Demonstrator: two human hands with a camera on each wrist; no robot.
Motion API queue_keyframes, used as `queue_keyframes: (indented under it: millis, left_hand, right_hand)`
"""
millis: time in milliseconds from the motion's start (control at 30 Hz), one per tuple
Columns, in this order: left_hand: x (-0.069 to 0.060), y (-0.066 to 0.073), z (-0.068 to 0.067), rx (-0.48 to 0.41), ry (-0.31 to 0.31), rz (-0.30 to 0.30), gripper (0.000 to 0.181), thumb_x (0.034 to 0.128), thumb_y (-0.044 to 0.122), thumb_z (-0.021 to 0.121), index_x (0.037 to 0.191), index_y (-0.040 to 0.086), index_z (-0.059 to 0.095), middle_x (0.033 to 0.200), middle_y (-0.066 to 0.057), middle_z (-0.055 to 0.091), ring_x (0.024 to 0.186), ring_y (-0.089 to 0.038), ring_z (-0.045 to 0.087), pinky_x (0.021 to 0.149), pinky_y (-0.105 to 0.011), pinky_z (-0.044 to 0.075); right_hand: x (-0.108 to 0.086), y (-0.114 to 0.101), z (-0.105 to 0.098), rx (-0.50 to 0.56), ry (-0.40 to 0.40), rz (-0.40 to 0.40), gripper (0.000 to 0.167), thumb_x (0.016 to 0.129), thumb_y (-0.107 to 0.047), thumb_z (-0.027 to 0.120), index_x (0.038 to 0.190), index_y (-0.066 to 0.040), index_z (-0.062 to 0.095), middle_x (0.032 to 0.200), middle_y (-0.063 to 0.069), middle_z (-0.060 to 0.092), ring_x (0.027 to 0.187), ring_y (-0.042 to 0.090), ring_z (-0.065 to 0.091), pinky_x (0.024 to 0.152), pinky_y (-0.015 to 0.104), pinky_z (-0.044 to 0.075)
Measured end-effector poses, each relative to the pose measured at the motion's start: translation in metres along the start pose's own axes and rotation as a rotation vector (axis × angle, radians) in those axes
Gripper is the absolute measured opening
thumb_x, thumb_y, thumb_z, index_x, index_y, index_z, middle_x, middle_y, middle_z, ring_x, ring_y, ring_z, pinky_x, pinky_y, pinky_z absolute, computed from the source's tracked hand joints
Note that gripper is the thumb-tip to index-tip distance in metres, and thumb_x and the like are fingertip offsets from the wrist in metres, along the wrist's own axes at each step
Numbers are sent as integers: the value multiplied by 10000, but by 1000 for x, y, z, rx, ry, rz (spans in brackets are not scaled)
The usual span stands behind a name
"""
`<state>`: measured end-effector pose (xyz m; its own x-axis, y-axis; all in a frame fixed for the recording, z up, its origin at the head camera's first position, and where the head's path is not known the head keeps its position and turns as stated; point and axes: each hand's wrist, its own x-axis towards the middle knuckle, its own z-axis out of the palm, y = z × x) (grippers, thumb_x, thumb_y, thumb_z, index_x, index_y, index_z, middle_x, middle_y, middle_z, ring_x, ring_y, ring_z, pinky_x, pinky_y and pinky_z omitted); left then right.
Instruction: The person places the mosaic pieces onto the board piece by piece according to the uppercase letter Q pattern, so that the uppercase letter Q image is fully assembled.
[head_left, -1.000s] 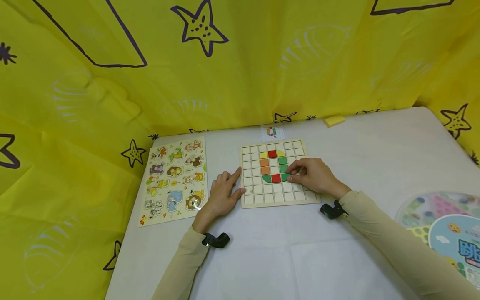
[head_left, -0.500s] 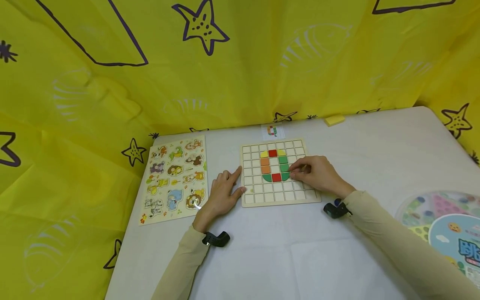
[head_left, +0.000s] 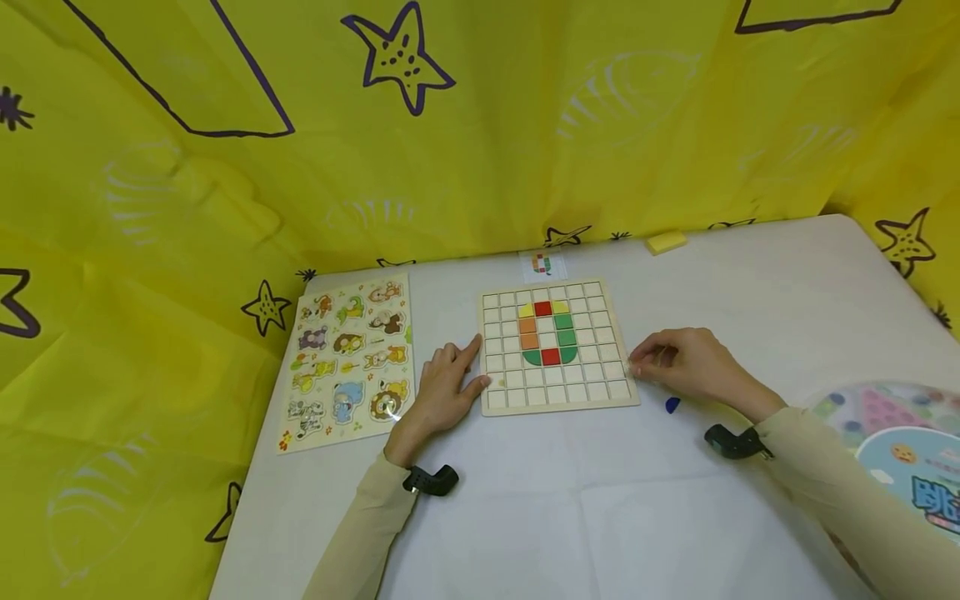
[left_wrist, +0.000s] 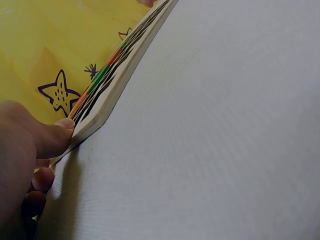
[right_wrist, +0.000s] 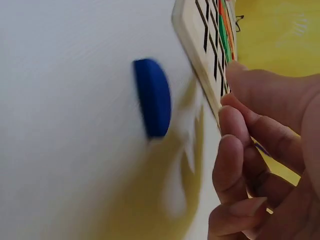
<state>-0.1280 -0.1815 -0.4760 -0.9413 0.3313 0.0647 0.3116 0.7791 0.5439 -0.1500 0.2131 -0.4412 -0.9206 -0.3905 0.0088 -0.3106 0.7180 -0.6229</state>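
A wooden grid board [head_left: 598, 392] lies on the table, with red, orange, yellow and green tiles [head_left: 567, 337] forming a ring on it. My left hand [head_left: 444, 385] rests at its left edge, forefinger and thumb touching the rim; in the left wrist view the thumb [left_wrist: 52, 137] lies against the board's corner. Just past the right edge, my right hand [head_left: 686, 362] hovers with loosely bent fingers, and I see nothing between their tips. Below it on the white cloth is a small dark blue piece [head_left: 672, 405], half-round with one straight side in the right wrist view.
A small card [head_left: 543, 265] with a printed coloured pattern lies behind the board. An animal puzzle board [head_left: 348, 358] is to the left. At the right sits a round packet [head_left: 911, 454] with blue printing. A yellow block [head_left: 666, 242] lies near the back edge, by the yellow curtain.
My right hand has left the green tiles and moved right, past the board's edge. The blue piece, earlier mostly hidden by the wrist, now shows fully. My left hand stays put.
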Motion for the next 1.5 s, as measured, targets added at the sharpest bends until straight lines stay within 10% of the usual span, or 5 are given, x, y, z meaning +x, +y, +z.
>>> queue_keyframes:
  millis: [500,1500]
  left_hand:
    - [0,-1,0,3,-2,-6,670,1050,277,635,1636,54,397,972,-61,471,883,-203,367,816,-359,257]
    - [0,-1,1,5,8,6,662,1054,281,633,1628,43,407,970,-63,472,878,-205,367,800,-352,258]
  right_hand:
    - [-47,20,-16,-48,-117,-58,256,818,-258,930,1007,-179,777,873,-149,676,740,-42,544,685,226,500]
    - [-50,11,-4,-74,-111,-89,156,907,-182,850,946,-209,702,832,-158,624,737,-29,511,674,231,469]
